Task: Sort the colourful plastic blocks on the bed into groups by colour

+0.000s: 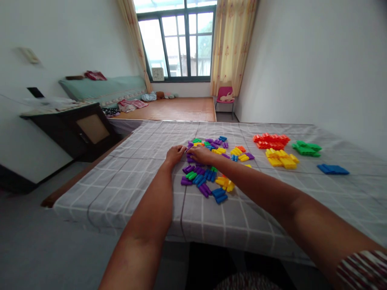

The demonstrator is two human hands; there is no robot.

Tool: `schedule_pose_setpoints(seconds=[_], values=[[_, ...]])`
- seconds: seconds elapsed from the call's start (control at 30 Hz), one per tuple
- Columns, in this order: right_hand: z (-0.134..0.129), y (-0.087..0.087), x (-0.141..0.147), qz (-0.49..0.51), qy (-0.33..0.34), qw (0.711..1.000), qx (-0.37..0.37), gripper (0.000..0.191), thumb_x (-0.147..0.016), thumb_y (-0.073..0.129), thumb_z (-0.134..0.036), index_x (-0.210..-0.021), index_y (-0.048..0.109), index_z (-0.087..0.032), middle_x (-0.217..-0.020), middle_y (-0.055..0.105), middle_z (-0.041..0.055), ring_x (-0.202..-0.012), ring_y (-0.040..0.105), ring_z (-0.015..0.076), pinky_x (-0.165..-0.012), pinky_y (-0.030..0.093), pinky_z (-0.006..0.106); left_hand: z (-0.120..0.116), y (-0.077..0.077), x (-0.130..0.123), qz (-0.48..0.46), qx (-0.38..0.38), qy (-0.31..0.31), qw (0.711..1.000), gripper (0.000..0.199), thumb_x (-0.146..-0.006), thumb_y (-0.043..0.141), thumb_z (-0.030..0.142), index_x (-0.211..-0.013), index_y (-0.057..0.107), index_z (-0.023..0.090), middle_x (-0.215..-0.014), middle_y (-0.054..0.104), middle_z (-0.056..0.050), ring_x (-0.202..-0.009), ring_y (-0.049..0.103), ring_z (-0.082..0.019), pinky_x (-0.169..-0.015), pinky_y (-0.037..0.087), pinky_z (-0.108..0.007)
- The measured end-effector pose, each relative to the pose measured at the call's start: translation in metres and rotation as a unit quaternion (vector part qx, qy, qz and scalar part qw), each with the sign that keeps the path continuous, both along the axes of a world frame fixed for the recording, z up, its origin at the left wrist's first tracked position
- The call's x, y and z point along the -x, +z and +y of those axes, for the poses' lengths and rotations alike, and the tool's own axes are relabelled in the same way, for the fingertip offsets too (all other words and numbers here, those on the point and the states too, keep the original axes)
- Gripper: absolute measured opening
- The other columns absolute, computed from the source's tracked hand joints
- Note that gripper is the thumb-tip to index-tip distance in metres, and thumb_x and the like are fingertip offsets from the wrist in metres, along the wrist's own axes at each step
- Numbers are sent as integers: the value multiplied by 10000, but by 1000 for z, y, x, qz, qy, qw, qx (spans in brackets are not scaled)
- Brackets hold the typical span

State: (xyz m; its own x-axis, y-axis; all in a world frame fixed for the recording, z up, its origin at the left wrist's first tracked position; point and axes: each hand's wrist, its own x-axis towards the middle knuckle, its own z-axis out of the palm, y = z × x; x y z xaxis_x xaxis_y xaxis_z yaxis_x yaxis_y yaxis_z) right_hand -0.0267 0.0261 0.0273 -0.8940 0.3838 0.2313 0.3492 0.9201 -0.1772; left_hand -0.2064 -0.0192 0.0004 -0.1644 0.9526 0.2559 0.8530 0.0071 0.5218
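Purple pieces (190, 159) are bunched at the left side of the mixed pile (210, 175), just beneath the nearer right hand (199, 154), their long axes mostly hidden. The left hand (176, 154) is held just left of them. Whether either grip is clenched cannot be told. Farther right, red pieces (271, 142) are laid on the counter (121, 181).

This looks like a home bedroom: wide bed (181, 108), patterned curtains (232, 44), plush toy (227, 97).
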Motion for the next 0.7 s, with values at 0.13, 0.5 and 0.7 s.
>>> schedule_pose_setpoints(seconds=[0.13, 0.5, 0.7], values=[[9, 9, -13, 73, -41, 995, 57, 276, -887, 509, -143, -1113, 666, -149, -1101, 699, 100, -1022, 624, 190, -923, 444, 304, 0, 2, 3, -9, 8, 5, 1000, 476, -885, 377, 437, -996, 746, 158, -885, 744, -56, -822, 638, -181, -687, 421, -246], [14, 18, -155, 295, -221, 867, 336, 179, -872, 550, -254, -1025, 575, -165, -833, 658, 17, -706, 605, 109, -621, 505, 221, -3, 11, 3, -9, 22, 19, 1000, 479, -857, 388, 458, -1046, 732, 183, -958, 751, -48, -924, 661, -201, -750, 461, -242], [9, 26, -250, 268, -254, 867, 334, 339, -821, 630, -450, -968, 597, -146, -874, 678, 63, -736, 604, 128, -568, 468, 199, -3, 8, 5, -13, 16, 27, 999, 508, -850, 394, 469, -1077, 720, 152, -972, 748, -67, -938, 665, -217, -770, 468, -260]])
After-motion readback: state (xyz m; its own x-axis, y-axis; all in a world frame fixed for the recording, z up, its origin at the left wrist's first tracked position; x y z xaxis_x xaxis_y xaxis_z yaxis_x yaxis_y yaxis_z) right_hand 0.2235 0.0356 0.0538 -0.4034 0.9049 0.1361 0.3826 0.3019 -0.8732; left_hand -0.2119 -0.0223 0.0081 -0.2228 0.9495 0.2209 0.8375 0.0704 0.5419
